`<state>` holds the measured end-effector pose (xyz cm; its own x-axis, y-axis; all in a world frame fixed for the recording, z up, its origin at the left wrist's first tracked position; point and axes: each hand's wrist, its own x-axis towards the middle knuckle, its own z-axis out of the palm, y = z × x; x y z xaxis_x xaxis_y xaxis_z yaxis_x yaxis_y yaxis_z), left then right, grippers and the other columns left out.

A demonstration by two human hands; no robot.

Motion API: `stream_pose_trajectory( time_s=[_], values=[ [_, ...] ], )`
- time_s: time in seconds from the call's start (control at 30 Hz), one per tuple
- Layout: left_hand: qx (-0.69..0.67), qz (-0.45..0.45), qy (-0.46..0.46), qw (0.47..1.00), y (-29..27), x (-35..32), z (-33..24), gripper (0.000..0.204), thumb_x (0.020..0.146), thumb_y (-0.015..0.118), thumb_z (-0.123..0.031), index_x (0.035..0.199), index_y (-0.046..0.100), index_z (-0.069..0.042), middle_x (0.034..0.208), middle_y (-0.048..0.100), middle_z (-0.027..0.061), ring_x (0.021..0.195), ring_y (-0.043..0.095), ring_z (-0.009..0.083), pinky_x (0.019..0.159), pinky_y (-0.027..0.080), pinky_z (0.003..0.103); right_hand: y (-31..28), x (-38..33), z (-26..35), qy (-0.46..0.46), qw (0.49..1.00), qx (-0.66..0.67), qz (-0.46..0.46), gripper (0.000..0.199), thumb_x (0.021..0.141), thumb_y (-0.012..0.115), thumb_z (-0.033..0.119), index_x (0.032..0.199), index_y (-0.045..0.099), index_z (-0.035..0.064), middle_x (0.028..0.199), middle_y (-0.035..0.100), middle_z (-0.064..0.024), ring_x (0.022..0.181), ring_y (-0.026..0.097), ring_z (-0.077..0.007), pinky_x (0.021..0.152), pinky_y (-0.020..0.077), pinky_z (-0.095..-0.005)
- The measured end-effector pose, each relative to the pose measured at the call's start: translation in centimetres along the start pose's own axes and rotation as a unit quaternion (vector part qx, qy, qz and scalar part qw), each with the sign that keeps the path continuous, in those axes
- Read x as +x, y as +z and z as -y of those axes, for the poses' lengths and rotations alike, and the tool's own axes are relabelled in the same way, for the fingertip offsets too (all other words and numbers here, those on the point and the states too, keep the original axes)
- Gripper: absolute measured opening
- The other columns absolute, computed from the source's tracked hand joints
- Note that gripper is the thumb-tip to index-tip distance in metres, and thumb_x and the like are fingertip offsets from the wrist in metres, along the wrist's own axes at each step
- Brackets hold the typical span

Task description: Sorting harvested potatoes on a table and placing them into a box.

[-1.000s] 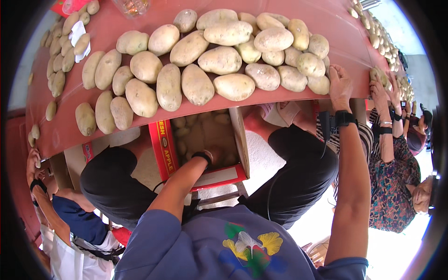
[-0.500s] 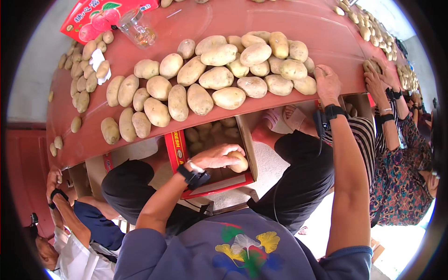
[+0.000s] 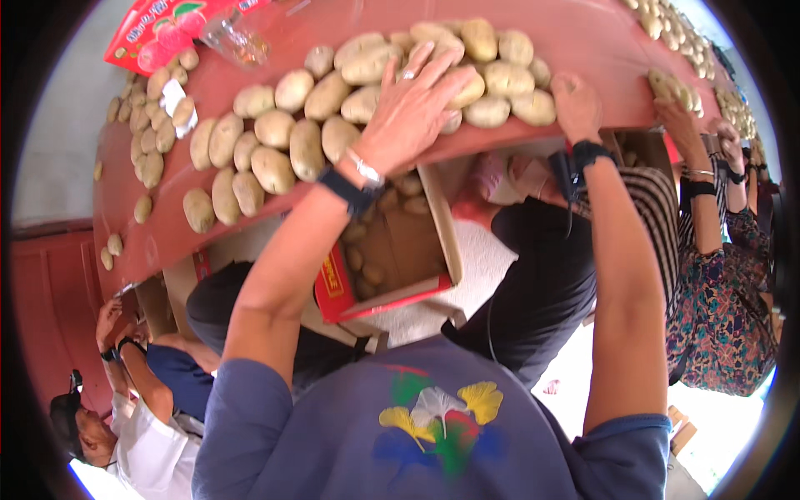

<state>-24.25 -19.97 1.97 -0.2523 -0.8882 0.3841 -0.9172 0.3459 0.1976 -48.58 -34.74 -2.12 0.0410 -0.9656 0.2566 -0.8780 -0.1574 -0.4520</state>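
Many pale-brown potatoes (image 3: 272,171) lie in a broad band along the near side of the red table (image 3: 333,21). My left hand (image 3: 417,112) reaches over the middle of the band. Its fingers are spread and rest on the potatoes, hiding some of them. At the band's right end my right hand (image 3: 577,107) sits on the table by the edge. Its fingers look curled, with nothing visible in them, close to the end potato (image 3: 533,107). Below the table edge an open red cardboard box (image 3: 387,310) holds several potatoes (image 3: 358,258) along its left side and far end.
A second potato heap (image 3: 150,137) with a white paper (image 3: 172,98) lies at the left. Behind it are a red fruit carton (image 3: 137,37) and a clear glass jar (image 3: 236,43). One co-worker (image 3: 154,433) sits at left; another, in a patterned garment (image 3: 721,325), sits at right.
My left hand has risen from the box onto the potatoes on the table; the potato it held there is no longer visible in it. My right hand stays near the band's right end.
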Motion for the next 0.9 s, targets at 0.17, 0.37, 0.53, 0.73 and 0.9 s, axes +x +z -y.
stream_pose_trajectory(
  time_s=[0.17,0.37,0.53,0.73,0.9],
  values=[
    [0.021,-0.049,0.014,0.998,0.5,-0.3,0.1,0.055,0.083,0.055,-0.013,0.133,0.037,-0.002,0.138,0.032,0.0200,0.129,0.028,0.0387,0.106,0.024,0.046,1.1,0.7,-1.3,-0.017,0.999,0.022,0.017,0.038,0.080,0.049,0.041,0.102,0.067,0.0150,0.100,0.065,-0.0168,0.097,0.059,-0.0368,0.085,0.0457,-0.0425],
    [-0.135,-0.168,0.034,0.976,-1.2,-3.0,-0.2,0.053,0.082,0.058,-0.014,0.131,0.041,-0.002,0.138,0.033,0.0194,0.132,0.028,0.0363,0.107,0.024,0.046,1.9,2.1,-2.6,-0.065,0.996,0.028,0.046,0.040,0.082,0.049,0.040,0.106,0.065,0.0125,0.098,0.066,-0.0148,0.094,0.062,-0.0323,0.083,0.0458,-0.0375],
    [-0.305,-0.109,0.018,0.946,1.9,-11.7,-2.0,0.013,0.079,0.062,-0.016,0.075,0.052,-0.008,0.071,0.052,0.0072,0.063,0.055,0.0245,0.056,0.046,0.035,2.0,2.8,-3.3,-0.016,0.996,0.056,0.071,0.041,0.084,0.051,0.040,0.109,0.064,0.0101,0.097,0.067,-0.0118,0.092,0.063,-0.0249,0.082,0.0458,-0.0327],
    [-0.310,0.326,-0.162,0.878,13.3,-21.1,1.4,0.031,0.085,0.051,-0.010,0.116,0.053,-0.008,0.104,0.061,0.0166,0.096,0.059,0.0347,0.085,0.046,0.042,1.5,2.9,-3.4,-0.004,0.996,0.056,0.074,0.040,0.084,0.054,0.038,0.109,0.065,0.0088,0.095,0.068,-0.0083,0.090,0.063,-0.0165,0.081,0.0453,-0.0284],
    [-0.358,0.384,-0.081,0.847,23.6,-24.8,-0.7,0.046,0.082,0.050,-0.004,0.127,0.049,-0.009,0.118,0.056,0.0195,0.106,0.055,0.0356,0.092,0.044,0.042,1.4,3.0,-3.8,-0.014,0.997,0.058,0.057,0.039,0.085,0.055,0.037,0.109,0.065,0.0091,0.095,0.068,-0.0083,0.090,0.062,-0.0167,0.080,0.0452,-0.0271]
  ],
)
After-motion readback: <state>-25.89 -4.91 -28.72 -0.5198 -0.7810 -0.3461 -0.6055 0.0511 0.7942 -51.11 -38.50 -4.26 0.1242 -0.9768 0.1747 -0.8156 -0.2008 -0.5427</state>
